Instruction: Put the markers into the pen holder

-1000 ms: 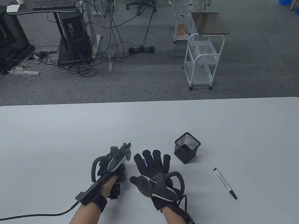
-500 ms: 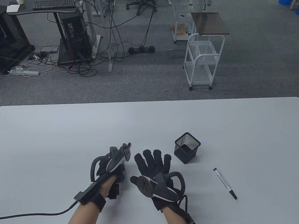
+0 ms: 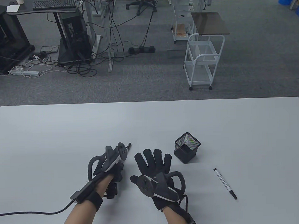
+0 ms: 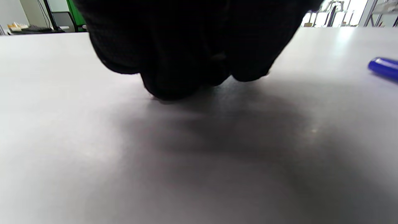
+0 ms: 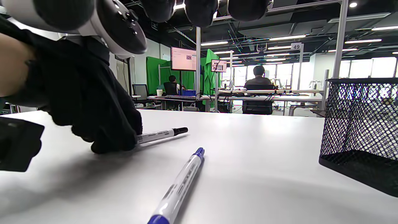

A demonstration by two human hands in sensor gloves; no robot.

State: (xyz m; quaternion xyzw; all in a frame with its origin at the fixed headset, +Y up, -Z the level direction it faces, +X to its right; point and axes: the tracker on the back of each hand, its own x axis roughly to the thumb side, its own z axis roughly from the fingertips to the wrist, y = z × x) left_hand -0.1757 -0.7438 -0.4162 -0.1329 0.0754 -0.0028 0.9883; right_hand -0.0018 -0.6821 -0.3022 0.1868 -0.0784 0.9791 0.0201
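A black mesh pen holder stands upright on the white table; it also shows in the right wrist view. My left hand has its fingers curled down on a black-capped marker, which lies on the table with its tip poking out past the tracker. My right hand is open with fingers spread, hovering over a blue-capped marker that lies on the table. The blue cap also shows in the left wrist view. A third marker lies to the right of the holder.
The table's far edge runs across the middle of the table view. A cable trails left from my left wrist. A white cart and desks stand on the floor beyond.
My left hand has shifted slightly left and toward me, so more of the black marker's tip shows. My right hand and the other markers have not moved.
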